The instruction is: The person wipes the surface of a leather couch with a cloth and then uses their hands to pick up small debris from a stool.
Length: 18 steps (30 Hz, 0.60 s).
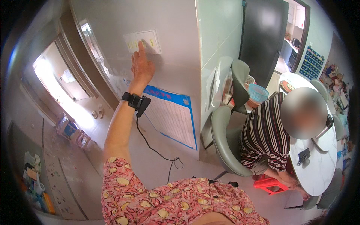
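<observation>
My left hand [142, 69] reaches up to a white wall switch panel [153, 42] that has yellow markings. Its index finger is stretched out, with the tip on one of the switches, while the other fingers are curled in. Nothing is held in it. Around the wrist sits a black strap with a small black device [135, 101], from which a thin cable [149, 149] hangs down. Below the hand, a blue-edged printed sheet [171, 118] is fixed to the wall. My right hand is out of view.
To the right, a person in a striped shirt [263, 126] sits on a grey chair [222, 140] beside a white oval table [315, 174]. A phone on a stand [303, 156] is on the table. A red plastic stool [271, 185] stands below. At left, a doorway [64, 78] opens onto a bright room.
</observation>
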{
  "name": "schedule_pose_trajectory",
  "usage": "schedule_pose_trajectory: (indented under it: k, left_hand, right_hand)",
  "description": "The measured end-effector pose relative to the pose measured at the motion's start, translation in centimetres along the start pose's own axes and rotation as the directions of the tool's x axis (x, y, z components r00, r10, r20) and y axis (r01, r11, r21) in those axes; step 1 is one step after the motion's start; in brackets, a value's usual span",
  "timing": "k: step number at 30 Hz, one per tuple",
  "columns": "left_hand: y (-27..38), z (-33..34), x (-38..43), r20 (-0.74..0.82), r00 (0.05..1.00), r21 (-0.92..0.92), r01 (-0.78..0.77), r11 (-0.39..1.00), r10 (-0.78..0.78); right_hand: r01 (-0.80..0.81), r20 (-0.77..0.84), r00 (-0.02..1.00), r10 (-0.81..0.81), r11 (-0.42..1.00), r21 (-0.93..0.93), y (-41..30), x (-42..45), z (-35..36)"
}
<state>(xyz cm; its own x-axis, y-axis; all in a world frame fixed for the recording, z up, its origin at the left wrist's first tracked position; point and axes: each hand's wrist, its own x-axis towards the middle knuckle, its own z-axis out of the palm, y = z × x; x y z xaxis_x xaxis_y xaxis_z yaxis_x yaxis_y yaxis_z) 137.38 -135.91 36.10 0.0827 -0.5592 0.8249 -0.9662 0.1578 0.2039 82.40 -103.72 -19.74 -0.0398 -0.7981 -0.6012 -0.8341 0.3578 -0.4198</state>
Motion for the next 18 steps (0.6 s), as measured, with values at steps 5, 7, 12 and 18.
schedule_pose_trajectory:
  k: [5,7,12,18]
  left_hand:
    - [0.6,-0.8,3.4,0.117,0.989,0.117,0.082,0.99,-0.096]
    - [1.4,0.9,4.2,0.148,0.986,0.187,0.045,0.981,-0.073]
    - [-5.7,5.7,6.1,0.16,0.987,0.02,-0.037,0.999,0.034]
    - [-3.1,5.2,4.8,0.125,0.99,-0.362,0.105,0.926,-0.063]
  right_hand:
    - [-0.023,-0.025,0.999,0.025,0.998,0.051,0.9,-1.8,1.9]
    - [-0.035,-0.052,0.998,0.037,0.998,0.05,2.6,-3.2,3.2]
    - [0.147,-0.091,0.974,-0.21,0.878,-0.456,5.8,-6.2,6.1]
    - [-0.203,-0.34,0.907,0.248,0.965,0.164,4.4,-10.3,3.8]
